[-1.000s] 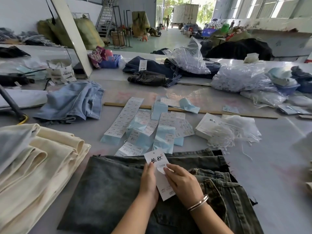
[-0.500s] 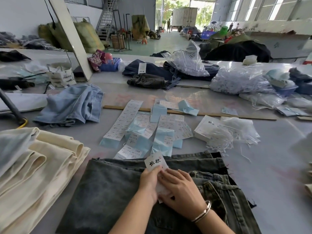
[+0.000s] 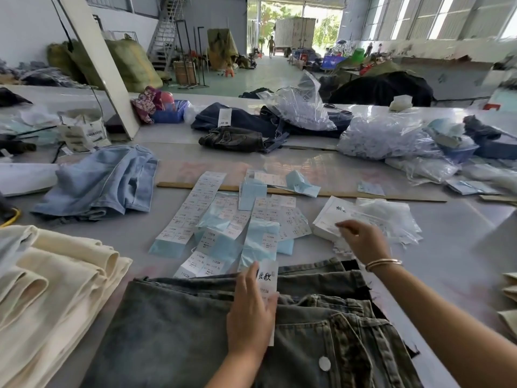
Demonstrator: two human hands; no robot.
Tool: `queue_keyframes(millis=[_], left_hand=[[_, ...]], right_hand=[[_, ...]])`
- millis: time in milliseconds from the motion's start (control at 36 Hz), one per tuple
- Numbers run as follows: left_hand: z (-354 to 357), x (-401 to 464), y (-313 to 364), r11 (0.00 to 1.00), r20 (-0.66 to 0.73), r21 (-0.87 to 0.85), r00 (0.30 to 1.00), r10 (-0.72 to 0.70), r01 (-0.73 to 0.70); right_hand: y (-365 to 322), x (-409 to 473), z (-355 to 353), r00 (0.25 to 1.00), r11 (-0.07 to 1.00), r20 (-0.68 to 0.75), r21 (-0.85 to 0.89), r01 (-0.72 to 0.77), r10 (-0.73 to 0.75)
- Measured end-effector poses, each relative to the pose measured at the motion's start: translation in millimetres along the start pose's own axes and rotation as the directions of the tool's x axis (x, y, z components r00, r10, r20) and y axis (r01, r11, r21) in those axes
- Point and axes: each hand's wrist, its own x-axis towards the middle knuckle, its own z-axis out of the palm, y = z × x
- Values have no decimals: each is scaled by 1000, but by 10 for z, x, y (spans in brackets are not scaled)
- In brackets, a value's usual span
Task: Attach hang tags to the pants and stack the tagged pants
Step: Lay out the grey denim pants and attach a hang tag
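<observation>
From your head camera, your left hand (image 3: 250,312) lies flat with straight fingers on the white hang tag (image 3: 268,278), pressing it down onto the grey-washed pants (image 3: 179,331) spread on the table (image 3: 461,247) right in front of you. The tag sits on the waistband area, its printed end pointing away from you.

Your right hand (image 3: 363,242) is stretched forward over the pile of white tags and strings (image 3: 372,217) to the right of the pants. Its fingers are bent toward the pile, touching it, but blur keeps me from telling whether they pinch anything. A bracelet (image 3: 383,263) circles that wrist.

Between the pants and the far edge, strips of size stickers on blue backing (image 3: 223,228) lie fanned out. To your left sits a folded stack of cream pants (image 3: 56,289), and beyond it a crumpled light-blue pair (image 3: 100,183). Dark jeans (image 3: 246,130) and clear plastic bags (image 3: 386,138) lie farther back on the table.
</observation>
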Motion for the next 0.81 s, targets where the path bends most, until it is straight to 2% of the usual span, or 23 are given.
queue_keyframes(millis=[56, 111, 194, 444, 500, 556, 639, 722, 750, 806], left_hand=[[18, 2, -4, 993, -27, 60, 994, 104, -103], [9, 32, -40, 994, -46, 61, 994, 96, -93], [7, 57, -85, 995, -49, 64, 996, 77, -74], [-12, 71, -39, 979, 28, 167, 993, 111, -114], [-15, 75, -38, 980, 36, 165, 994, 103, -108], [-19, 75, -34, 981, 39, 167, 995, 97, -102], [-16, 71, -35, 979, 45, 187, 996, 80, -87], [-9, 79, -43, 973, 67, 225, 997, 44, -58], [-7, 81, -45, 970, 67, 236, 997, 36, -51], [-5, 82, -38, 968, 73, 248, 997, 21, -39]], right_hand=[[226, 191, -45, 998, 989, -30, -136, -64, 60], [389, 333, -77, 994, 961, -28, -253, -110, 106], [484, 453, -30, 995, 917, 1, -388, -89, 97], [517, 506, 172, 994, 831, 48, -553, -54, 97], [544, 517, 173, 993, 850, 40, -522, -77, 115], [552, 554, 159, 984, 904, -8, -392, -168, 180], [527, 667, 72, 952, 953, -89, -64, -298, 291], [456, 801, -85, 928, 927, -162, 233, -293, 334], [452, 852, -137, 926, 924, -167, 250, -291, 337], [445, 942, -230, 951, 955, -122, 127, -268, 283]])
